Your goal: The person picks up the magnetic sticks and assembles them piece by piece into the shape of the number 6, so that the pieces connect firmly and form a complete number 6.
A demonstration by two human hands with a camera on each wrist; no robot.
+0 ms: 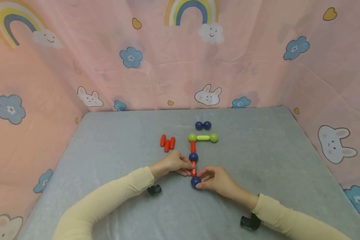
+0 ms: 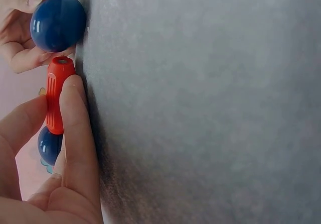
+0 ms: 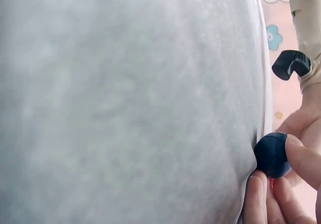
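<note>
My left hand (image 1: 176, 162) pinches a red magnetic rod (image 2: 55, 96) between thumb and fingers. The rod's far end meets a blue ball (image 1: 193, 157). My right hand (image 1: 217, 180) holds another blue ball (image 2: 58, 23) by its fingertips. In the left wrist view a small gap shows between this ball and the rod's near end. Beyond the middle ball, a second red rod (image 1: 193, 146) leads to a green ball (image 1: 192, 137). From there a green rod (image 1: 203, 137) runs right to another green ball (image 1: 214, 137). The right wrist view shows the held ball low against the grey cloth.
Three loose red rods (image 1: 167, 145) lie left of the joined pieces. Two blue balls (image 1: 203, 125) sit side by side farther back. Everything rests on a grey cloth-covered table (image 1: 114, 140), with a pink patterned curtain (image 1: 156, 80) behind and at both sides.
</note>
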